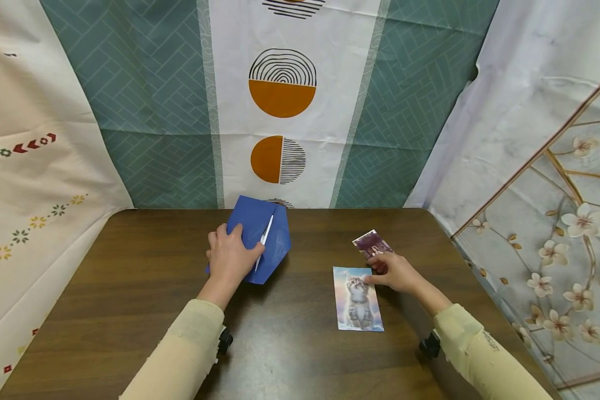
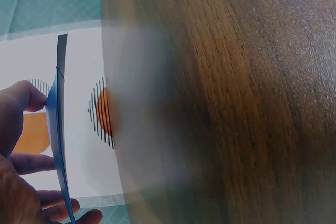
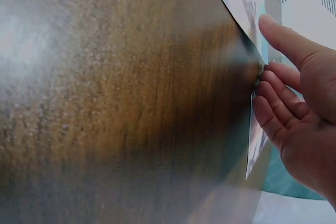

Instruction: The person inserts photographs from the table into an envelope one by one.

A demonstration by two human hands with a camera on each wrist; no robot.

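A blue envelope [image 1: 250, 222] stands tilted over the left half of the table, with a white edge showing in the slit of its flap. My left hand [image 1: 232, 253] grips it, thumb on one face and fingers spread around the lower edge, as the left wrist view also shows. A kitten picture card [image 1: 358, 303] is pinched at its upper right corner by my right hand [image 1: 392, 272]. Just beyond it, a purple picture card [image 1: 372, 243] lies by the curled fingers of that hand, partly hidden by them.
The brown wooden table [image 1: 300, 361] runs back to a patterned curtain [image 1: 280, 33]. White floral fabric [image 1: 555, 250] hangs along the right side, and cream printed fabric [image 1: 30, 166] hangs on the left. Dark wrist devices sit at both sleeves.
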